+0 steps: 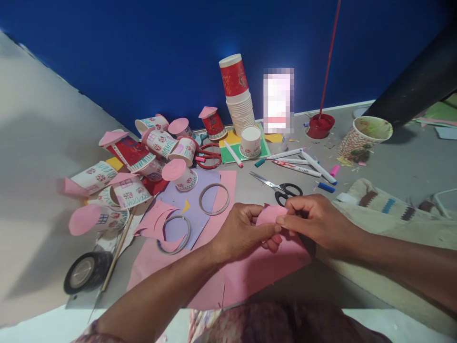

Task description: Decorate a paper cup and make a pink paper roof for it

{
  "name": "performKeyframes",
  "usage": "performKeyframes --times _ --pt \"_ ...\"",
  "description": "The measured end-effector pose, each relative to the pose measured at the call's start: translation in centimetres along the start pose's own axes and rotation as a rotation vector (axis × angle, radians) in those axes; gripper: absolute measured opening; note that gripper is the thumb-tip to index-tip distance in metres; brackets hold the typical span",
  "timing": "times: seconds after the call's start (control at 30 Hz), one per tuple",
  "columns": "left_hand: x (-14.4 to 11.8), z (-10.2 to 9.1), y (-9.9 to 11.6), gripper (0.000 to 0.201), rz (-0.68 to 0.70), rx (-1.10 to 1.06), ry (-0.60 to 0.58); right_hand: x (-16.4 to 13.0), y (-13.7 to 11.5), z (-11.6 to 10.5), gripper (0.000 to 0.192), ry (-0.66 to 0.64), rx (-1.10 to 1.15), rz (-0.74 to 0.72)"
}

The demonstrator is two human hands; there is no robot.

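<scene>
Both grips, left hand and right hand, pinch one pink paper piece.

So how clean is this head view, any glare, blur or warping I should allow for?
Head view: a pixelated, overexposed white block hides something beside the cup stack; the edges bow with wide-angle warping; the leftmost cups look smeared; both hands and the pink paper piece are evenly lit and sharp.

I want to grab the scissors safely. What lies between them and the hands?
Nothing: the head view shows bare grey floor between the scissors and the right hand.
</scene>
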State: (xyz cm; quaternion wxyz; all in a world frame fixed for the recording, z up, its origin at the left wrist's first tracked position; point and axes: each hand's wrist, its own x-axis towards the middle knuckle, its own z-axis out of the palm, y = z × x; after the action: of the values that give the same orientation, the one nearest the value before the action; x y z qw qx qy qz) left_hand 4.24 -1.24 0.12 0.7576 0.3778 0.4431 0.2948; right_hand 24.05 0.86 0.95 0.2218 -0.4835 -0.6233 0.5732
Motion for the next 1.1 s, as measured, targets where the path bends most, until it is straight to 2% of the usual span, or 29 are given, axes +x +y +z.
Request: performKeyframes --times 0.27,0.4,0.63,0.77,0.87,1.1 --pt "0.03 -0.43 0.08 0.041 -0.034 -0.064 -0.028 0.35 0.75 -0.47 0.03 -0.112 0.106 0.017" --pt "0.22 -0.35 -0.26 0.041 -0.054 -0.077 -0.034 0.31 0.41 -0.35 0.031 -0.048 0.069 0.005" --pt "0.22 -0.02 0.1 0.037 0.016 -0.037 0.015 0.05 0.75 0.04 0.031 0.044 0.0 -0.058" --pt "-0.01 -0.06 0.15 0.028 0.049 0.032 0.035 0.16 0.29 -0.3 0.025 -0.079 0.043 -0.054" --pt "-0.1 -0.26 0.1 0.021 0.032 0.05 -0.001 0.23 0.0 -0.47 0.023 -0.144 0.056 -0.011" --pt "-0.16 -0.45 0.69 0.021 -0.026 0.072 -0.058 0.13 0.28 -0.38 0.026 -0.139 -0.024 -0.013"
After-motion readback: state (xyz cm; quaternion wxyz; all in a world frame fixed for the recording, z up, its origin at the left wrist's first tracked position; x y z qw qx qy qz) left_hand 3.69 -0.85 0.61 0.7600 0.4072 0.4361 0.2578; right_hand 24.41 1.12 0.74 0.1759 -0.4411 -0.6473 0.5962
